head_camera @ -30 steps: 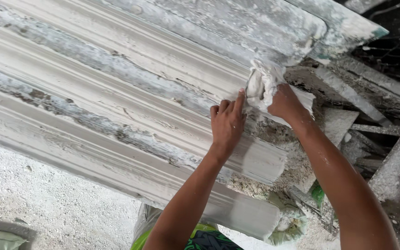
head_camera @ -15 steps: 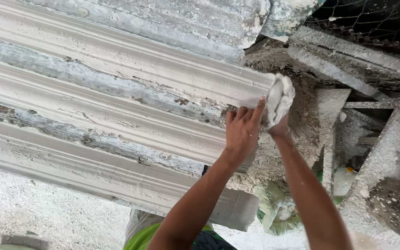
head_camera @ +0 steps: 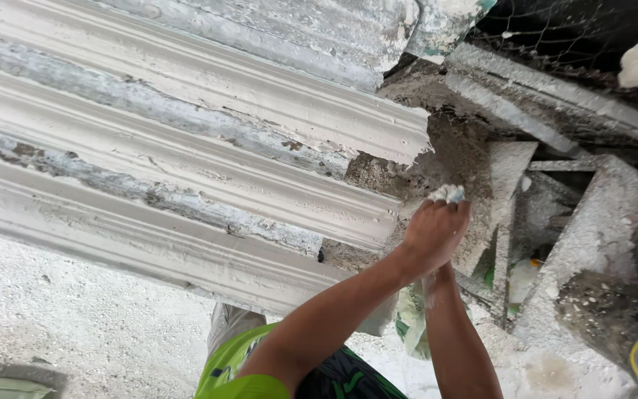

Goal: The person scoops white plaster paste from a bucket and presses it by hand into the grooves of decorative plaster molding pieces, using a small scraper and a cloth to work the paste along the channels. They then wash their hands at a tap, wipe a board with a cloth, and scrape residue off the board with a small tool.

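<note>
A long white moulded plaster cornice (head_camera: 186, 185) with ridged profiles runs across the view, its broken end near the middle. Just past that end, my left hand (head_camera: 433, 235) is curled with its back to the camera. A lump of white plaster (head_camera: 448, 193) shows at its fingertips, against rough grey material. My right forearm (head_camera: 458, 347) rises from below, and its hand is hidden under my left hand.
Plaster-crusted slabs and strips (head_camera: 592, 244) lie heaped at the right. A dark bucket (head_camera: 622, 325) sits at the lower right. Wire mesh (head_camera: 555, 29) spans the top right. White dusty ground (head_camera: 75, 325) lies under the cornice. My green shirt (head_camera: 234, 366) shows below.
Both hands have dropped from the cornice's upper ridge down and right, past its broken end. The white lump, broad before, now only peeks out above my left hand.
</note>
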